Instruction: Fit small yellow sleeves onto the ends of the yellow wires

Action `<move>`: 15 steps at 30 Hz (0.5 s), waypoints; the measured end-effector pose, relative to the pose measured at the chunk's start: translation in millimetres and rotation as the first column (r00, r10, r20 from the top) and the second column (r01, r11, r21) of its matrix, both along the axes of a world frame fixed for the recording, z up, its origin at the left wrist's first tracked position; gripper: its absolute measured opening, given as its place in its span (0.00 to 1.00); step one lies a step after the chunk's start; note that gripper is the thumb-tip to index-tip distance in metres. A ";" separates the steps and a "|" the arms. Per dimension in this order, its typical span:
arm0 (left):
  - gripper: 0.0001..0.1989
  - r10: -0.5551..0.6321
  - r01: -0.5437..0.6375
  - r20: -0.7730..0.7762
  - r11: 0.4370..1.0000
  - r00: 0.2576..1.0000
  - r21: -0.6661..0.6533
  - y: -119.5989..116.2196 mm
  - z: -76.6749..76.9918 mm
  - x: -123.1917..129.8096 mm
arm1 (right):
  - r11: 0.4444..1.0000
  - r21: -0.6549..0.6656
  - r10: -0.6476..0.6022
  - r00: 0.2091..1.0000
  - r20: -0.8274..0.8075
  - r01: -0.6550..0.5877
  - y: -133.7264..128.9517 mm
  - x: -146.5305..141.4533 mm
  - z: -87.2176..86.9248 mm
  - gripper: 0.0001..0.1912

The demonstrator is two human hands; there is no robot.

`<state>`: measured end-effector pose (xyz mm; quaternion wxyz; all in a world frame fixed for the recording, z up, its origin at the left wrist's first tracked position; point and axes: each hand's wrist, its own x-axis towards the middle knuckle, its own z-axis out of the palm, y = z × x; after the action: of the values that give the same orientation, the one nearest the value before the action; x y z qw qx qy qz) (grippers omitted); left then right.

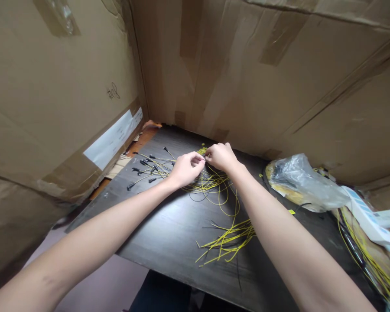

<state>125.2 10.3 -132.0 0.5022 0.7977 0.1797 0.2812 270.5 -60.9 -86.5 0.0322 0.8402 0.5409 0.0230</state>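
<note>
My left hand [188,169] and my right hand [220,156] meet at the back of the dark table, fingertips almost touching. Each is closed in a pinch; what lies between the fingers is too small to make out. Just behind the fingertips is a little pile of small yellow pieces [202,151]. Under and around the hands spreads a loose bundle of thin yellow and black cables [211,184]. Its black connectors [152,168] fan out to the left of my left hand. The other cable ends [225,242] lie nearer the front, beside my right forearm.
Tall cardboard boxes [247,86] wall in the dark table [156,229] at the back and left. On the right sit a clear plastic bag [299,182], a white and blue power strip [367,216] and more yellow cables [364,255]. A small yellow tag [291,212] lies near the bag.
</note>
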 end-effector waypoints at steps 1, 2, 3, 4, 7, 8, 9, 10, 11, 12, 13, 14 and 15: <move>0.04 0.024 -0.024 0.006 0.999 1.000 0.029 0.3 1.5 -0.4 | 1.000 -0.003 0.005 1.000 -0.005 -0.005 -0.1 0.2 -0.5 0.13; 0.04 0.045 -0.045 0.008 0.997 0.999 0.062 0.8 2.7 -0.9 | 1.000 -0.003 0.006 1.000 -0.011 -0.006 -0.5 0.3 -1.0 0.13; 0.04 0.058 -0.058 0.000 0.994 0.998 0.096 1.6 3.6 -1.4 | 1.000 0.002 0.004 1.000 -0.022 -0.004 -1.3 0.2 -1.6 0.13; 0.04 0.063 -0.060 -0.018 0.990 0.998 0.131 2.5 4.1 -2.1 | 1.000 0.011 0.001 0.999 -0.042 -0.001 -2.5 0.1 -2.0 0.13; 0.04 0.044 -0.004 -0.125 0.953 0.991 0.304 3.9 3.8 -4.6 | 0.999 0.036 -0.002 0.992 -0.122 0.006 -7.7 0.0 -1.9 0.09; 0.05 0.036 0.031 -0.167 0.922 0.985 0.386 3.7 3.3 -5.5 | 0.999 0.039 0.000 0.990 -0.138 0.005 -9.5 0.4 -1.4 0.07; 0.05 0.031 0.072 -0.208 0.881 0.978 0.467 3.1 2.6 -6.3 | 0.999 0.047 0.002 0.989 -0.146 0.005 -11.1 1.1 -0.8 0.06; 0.06 0.026 0.114 -0.247 0.837 0.969 0.536 2.2 1.8 -7.0 | 0.998 0.067 0.001 0.989 -0.148 0.009 -12.7 2.0 -0.3 0.05; 0.07 0.018 0.157 -0.284 0.797 0.959 0.582 1.3 0.9 -7.6 | 0.995 0.100 -0.002 0.988 -0.153 0.018 -14.3 2.9 0.2 0.04; 0.08 0.006 0.196 -0.315 0.772 0.949 0.605 0.5 0.1 -8.0 | 0.988 0.150 -0.009 0.986 -0.167 0.035 -16.1 3.6 0.5 0.04; 0.09 -0.009 0.224 -0.336 0.762 0.942 0.607 -0.1 -0.8 -8.2 | 0.974 0.217 -0.017 0.981 -0.192 0.059 -18.3 3.8 0.6 0.04; 0.09 -0.025 0.237 -0.341 0.766 0.940 0.597 -0.3 -1.5 -8.1 | 0.951 0.297 -0.019 0.974 -0.226 0.087 -21.3 3.3 0.4 0.03; 0.09 -0.041 0.234 -0.326 0.782 0.944 0.578 -0.3 -1.9 -8.0 | 0.916 0.385 -0.014 0.966 -0.259 0.117 -25.2 1.9 0.1 0.03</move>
<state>117.2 10.1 -133.8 0.2051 0.9604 0.0932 0.1637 272.4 -86.1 -86.4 -0.2067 0.8430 0.4960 0.0246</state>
